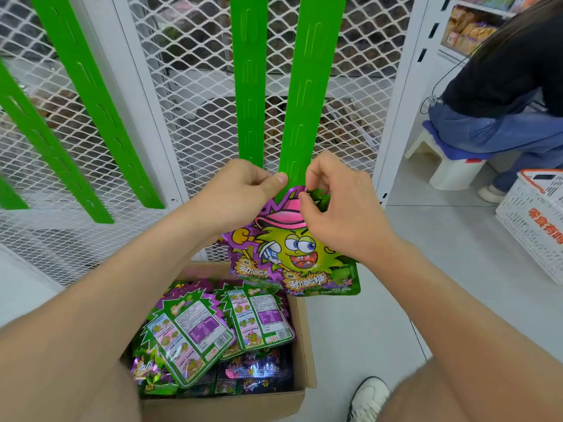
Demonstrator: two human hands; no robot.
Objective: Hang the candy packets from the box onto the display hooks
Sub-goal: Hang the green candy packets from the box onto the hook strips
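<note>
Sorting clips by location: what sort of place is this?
Likely a snack shop being stocked: green hanging display strips on white mesh racking, a cardboard box of candy packets, and shelves of packaged goods.

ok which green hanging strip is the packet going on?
The green strip right of the centre pair: both the left hand and right hand hold the candy packet at its bottom end. The other strips have no hands or packets on them.
</note>
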